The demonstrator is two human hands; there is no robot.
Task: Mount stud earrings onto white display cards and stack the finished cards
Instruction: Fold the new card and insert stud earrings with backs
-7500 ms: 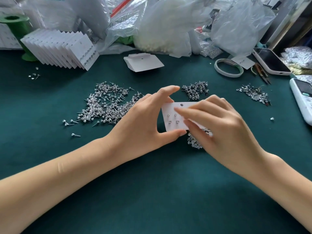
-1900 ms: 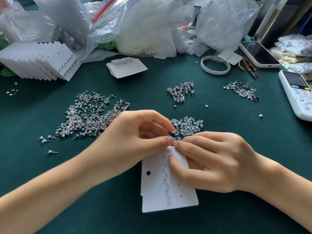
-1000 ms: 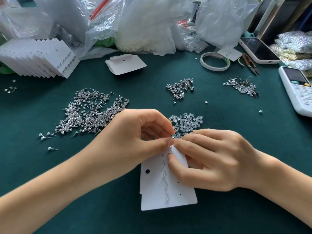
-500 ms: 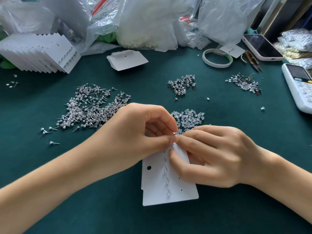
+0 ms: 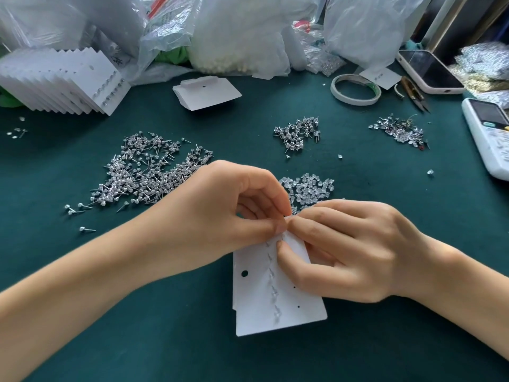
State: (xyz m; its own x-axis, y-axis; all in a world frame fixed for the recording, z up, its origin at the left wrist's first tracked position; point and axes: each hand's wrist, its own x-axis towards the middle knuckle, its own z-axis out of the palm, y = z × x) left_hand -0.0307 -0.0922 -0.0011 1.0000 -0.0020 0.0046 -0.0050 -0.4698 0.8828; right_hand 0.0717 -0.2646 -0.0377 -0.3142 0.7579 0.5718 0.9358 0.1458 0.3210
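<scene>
While white card (image 5: 278, 312) lies back-up on green bench (image 5: 385, 340), row of clear backs down its middle | left hand (image 5: 220, 216) fingers pinch card's top edge | right hand (image 5: 355, 252) fingers pinch same spot, thumb on card | loose studs pile (image 5: 146, 172) left | finished cards stack (image 5: 60, 81) far left

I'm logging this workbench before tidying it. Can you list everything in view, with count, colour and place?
display card in hand: one, white, near centre, clear backs in a row
finished cards: one fanned stack, white, far left
blank cards: small stack, white, far centre
stud earrings: large silver pile, left of centre
smaller stud pile: one, silver, centre
mixed pile: one, silver, right
clear backs: one pile, behind the hands
tape roll: one, white, far right
snips: one, beside the tape
phone: one, dark screen, far right
remote: one, white, right edge
plastic bags: several, clear, back
table cloth: dark green
left hand: pinches card's top
right hand: pinches card's top
</scene>
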